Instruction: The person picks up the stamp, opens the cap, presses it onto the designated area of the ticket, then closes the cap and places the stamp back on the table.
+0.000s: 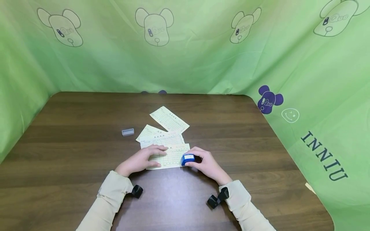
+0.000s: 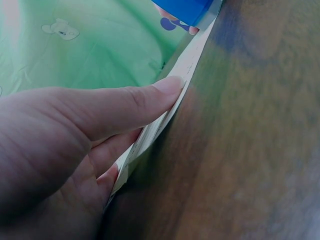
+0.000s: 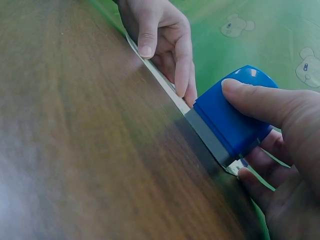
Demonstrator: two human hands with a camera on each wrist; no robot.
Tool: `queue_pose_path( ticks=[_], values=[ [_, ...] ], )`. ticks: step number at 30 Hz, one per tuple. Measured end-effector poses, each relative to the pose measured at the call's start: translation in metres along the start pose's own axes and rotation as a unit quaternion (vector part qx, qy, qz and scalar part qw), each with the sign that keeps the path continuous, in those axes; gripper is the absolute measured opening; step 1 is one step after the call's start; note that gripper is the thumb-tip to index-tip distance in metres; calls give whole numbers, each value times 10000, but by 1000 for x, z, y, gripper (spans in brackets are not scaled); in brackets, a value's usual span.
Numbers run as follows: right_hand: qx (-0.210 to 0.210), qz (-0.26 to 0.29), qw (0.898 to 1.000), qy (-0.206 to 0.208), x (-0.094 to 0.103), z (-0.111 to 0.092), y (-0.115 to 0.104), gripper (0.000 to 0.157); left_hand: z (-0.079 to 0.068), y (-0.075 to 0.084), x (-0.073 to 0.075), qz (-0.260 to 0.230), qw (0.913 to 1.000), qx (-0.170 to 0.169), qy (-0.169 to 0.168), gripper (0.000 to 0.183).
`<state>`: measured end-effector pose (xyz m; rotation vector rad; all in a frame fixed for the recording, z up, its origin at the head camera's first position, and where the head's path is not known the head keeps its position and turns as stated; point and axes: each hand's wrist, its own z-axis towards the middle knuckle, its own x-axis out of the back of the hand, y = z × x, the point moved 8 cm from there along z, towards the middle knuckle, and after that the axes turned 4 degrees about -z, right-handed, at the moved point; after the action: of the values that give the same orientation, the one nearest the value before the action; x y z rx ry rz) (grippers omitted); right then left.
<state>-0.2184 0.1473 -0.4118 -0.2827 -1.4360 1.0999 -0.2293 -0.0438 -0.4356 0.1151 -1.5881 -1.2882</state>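
My right hand (image 1: 204, 160) grips a blue self-inking stamp (image 1: 188, 159) between thumb and fingers. In the right wrist view the grey base of the stamp (image 3: 235, 115) stands right at the paper's edge. The nearest printed form (image 1: 170, 159), a pale sheet with a grid, lies under it at its lower right corner. My left hand (image 1: 143, 159) rests on the left part of this sheet, thumb and fingers extended over it. In the left wrist view the thumb of the left hand (image 2: 90, 115) presses on the sheet's near edge.
Behind the nearest sheet lie more printed forms, overlapping: a bluish one (image 1: 162, 140), a tilted one (image 1: 148, 130) and a far one (image 1: 169, 118). A small clear stamp cap (image 1: 127, 132) sits left of them. A green curtain (image 1: 185, 57) borders the wooden table (image 1: 72, 134).
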Motion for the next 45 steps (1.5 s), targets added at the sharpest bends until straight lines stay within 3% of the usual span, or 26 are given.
queue_pose_path(
  ticks=[4,19,28,35,45],
  values=[
    [-1,14,10000,-37,4,-1,-14,25,0,0,0,-16,10000,2,13,43],
    [-36,22,10000,-45,4,-2,-14,25,-1,-1,-1,-110,9999,33,18,42],
    [-104,11,9999,-31,-6,0,19,27,0,-1,-3,-37,10000,-84,21,44],
    [-1,152,9999,-64,-6,-1,24,25,-1,1,-2,22,10000,-88,-23,45],
    [174,-125,9997,-83,-6,1,22,24,-1,1,-2,44,10000,-59,-53,46]
  ],
)
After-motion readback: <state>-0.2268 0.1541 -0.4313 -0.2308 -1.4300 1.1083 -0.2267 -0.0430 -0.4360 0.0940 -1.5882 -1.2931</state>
